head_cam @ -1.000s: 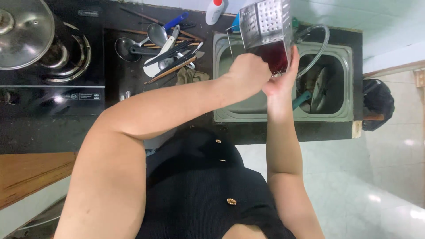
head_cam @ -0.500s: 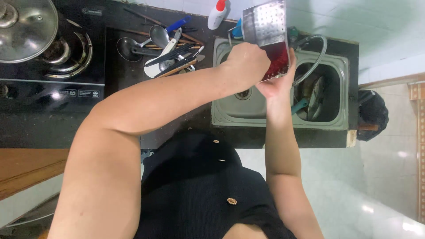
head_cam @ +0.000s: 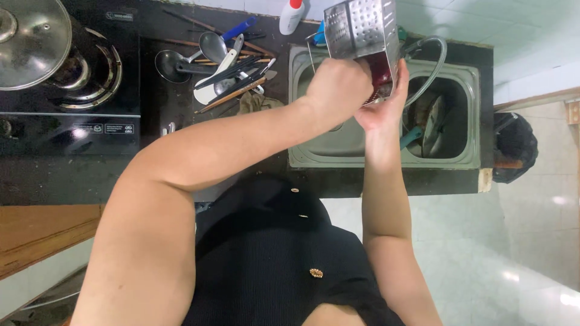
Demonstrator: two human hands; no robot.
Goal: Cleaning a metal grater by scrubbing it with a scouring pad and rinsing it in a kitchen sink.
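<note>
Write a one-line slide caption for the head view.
Both hands, left hand and right hand, hold a metal box grater over the steel sink.

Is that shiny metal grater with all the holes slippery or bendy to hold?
The grater looks like stiff sheet metal, so it probably won't bend. It is held over the sink, so it may be wet and a bit slippery. The left hand and right hand both grip its lower end, which likely helps steady it.

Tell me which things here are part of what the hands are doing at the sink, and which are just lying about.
In use: left hand, right hand, metal box grater, sink.

Lying about: utensils on the counter, pot lid on the stove, white bottle, black bag.
</note>
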